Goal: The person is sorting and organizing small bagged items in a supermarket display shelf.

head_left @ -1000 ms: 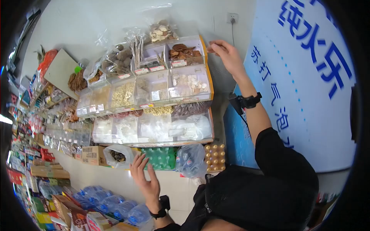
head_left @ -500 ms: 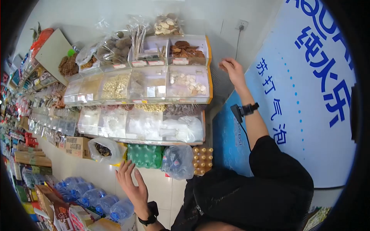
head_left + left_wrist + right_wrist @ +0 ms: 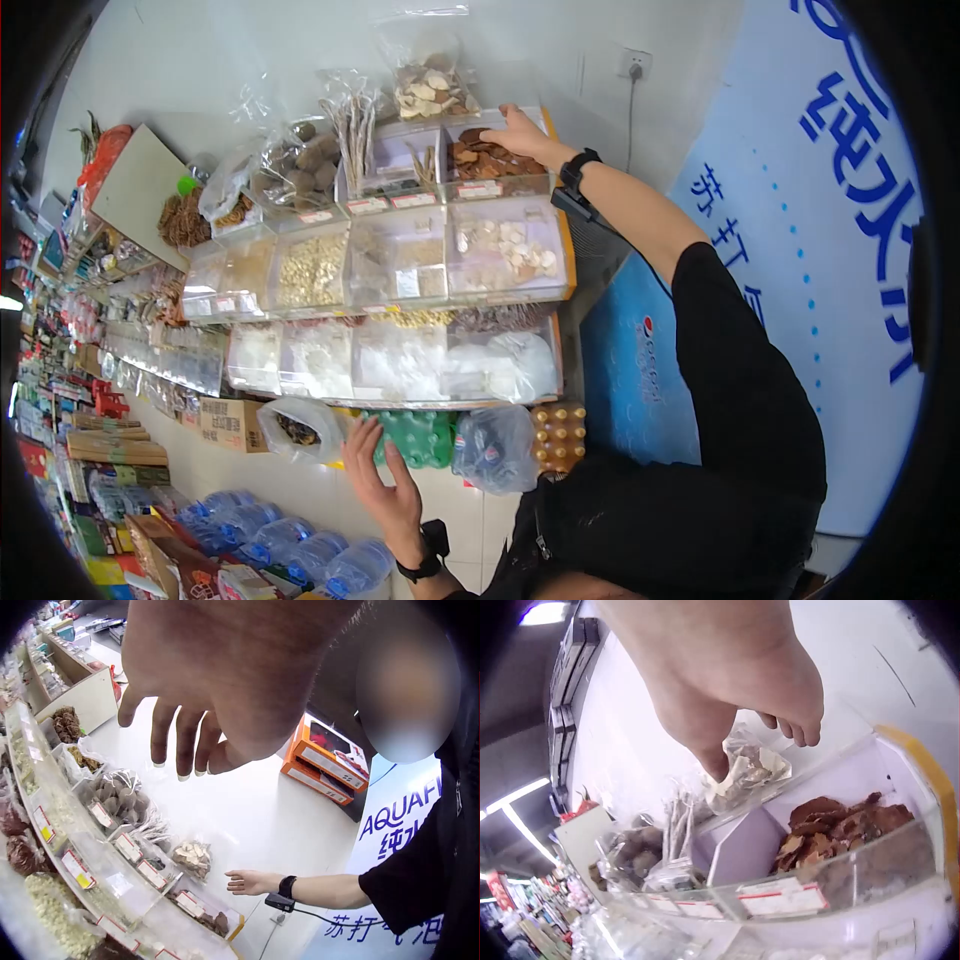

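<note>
My right hand point(image 3: 522, 137) reaches over the top right bin of a display rack, above reddish-brown dried slices point(image 3: 482, 160). In the right wrist view, the thumb and fingers stand apart, and the clear bag of pale dried slices point(image 3: 754, 776) appears just beyond them. That hand holds nothing visible. My left hand point(image 3: 385, 495) hangs in the air in front of the rack's lower part, fingers spread and nothing in them. The green bottle pack point(image 3: 415, 437) appears behind it in the head view.
Bundled pale sticks point(image 3: 352, 125) and a bag of round brown goods point(image 3: 300, 170) stand left of the right hand. Below are clear-fronted bins point(image 3: 400, 255), a bagged bottle pack point(image 3: 495, 450) and gold-capped bottles point(image 3: 560, 435). Large water bottles point(image 3: 350, 565) stand lower left; a blue-and-white banner point(image 3: 770, 260) rises at right.
My right hand has moved left from beside the rack's right edge to over the top right bin. My left hand stays raised and empty, while the head view has shifted somewhat.
</note>
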Demonstrator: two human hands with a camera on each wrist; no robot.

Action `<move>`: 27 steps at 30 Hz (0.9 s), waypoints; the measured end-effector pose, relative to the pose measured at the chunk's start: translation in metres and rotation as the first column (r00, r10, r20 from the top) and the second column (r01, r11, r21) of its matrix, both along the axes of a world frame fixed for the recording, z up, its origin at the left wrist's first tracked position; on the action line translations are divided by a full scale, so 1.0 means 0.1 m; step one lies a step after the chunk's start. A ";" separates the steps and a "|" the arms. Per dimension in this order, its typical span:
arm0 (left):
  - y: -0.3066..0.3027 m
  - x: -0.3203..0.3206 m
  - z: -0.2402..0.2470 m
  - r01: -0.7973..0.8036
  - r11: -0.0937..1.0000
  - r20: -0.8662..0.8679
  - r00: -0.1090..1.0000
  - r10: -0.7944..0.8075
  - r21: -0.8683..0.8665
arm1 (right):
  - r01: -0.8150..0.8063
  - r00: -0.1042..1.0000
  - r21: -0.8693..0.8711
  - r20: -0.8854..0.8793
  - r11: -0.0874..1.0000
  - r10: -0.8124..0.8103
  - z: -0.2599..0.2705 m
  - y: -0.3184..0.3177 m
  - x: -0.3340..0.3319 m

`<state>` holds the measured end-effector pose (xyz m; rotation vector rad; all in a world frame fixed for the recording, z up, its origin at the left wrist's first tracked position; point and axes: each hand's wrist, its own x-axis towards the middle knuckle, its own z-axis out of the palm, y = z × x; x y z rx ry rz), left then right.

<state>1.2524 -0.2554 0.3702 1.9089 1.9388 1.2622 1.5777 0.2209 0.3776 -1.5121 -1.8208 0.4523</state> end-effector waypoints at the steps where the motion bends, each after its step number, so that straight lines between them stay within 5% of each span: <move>1: 0.08 0.03 -0.02 -0.005 1.000 -0.019 1.000 0.005 0.003 | -0.001 0.990 0.074 0.142 0.997 -0.010 -0.07 0.17 -0.06; 3: 0.23 0.09 0.00 0.030 0.999 0.169 0.985 -0.026 -0.021 | 0.005 0.995 0.066 0.095 0.998 -0.011 -0.10 0.54 -0.16; 9: 0.99 0.21 0.20 0.118 0.993 0.174 0.978 -0.113 -0.020 | 0.097 0.984 -0.055 -0.146 0.994 -0.104 -0.14 1.09 -0.49; 10: 1.16 0.23 0.21 0.107 0.991 0.154 0.981 -0.119 0.084 | 0.110 0.981 -0.009 -0.159 0.994 -0.110 -0.17 1.13 -0.55; 13: 1.75 0.27 0.27 0.121 0.957 0.149 0.975 -0.164 0.262 | 0.087 0.984 -0.021 -0.154 0.996 -0.089 -0.16 1.21 -0.57; 20: 3.14 0.36 0.07 0.185 0.950 0.256 0.934 -0.250 0.250 | 0.230 0.973 0.094 -0.047 0.969 -0.226 -0.23 1.27 -0.49; 25: 3.49 0.79 -0.20 0.188 0.955 0.365 0.893 -0.264 0.230 | 0.158 0.987 0.138 -0.033 0.978 -0.154 -0.15 1.11 -0.42; 27: 3.54 0.99 -0.20 0.180 0.921 0.403 0.858 -0.319 0.345 | 0.136 0.991 0.175 -0.030 0.975 -0.133 -0.27 1.12 -0.44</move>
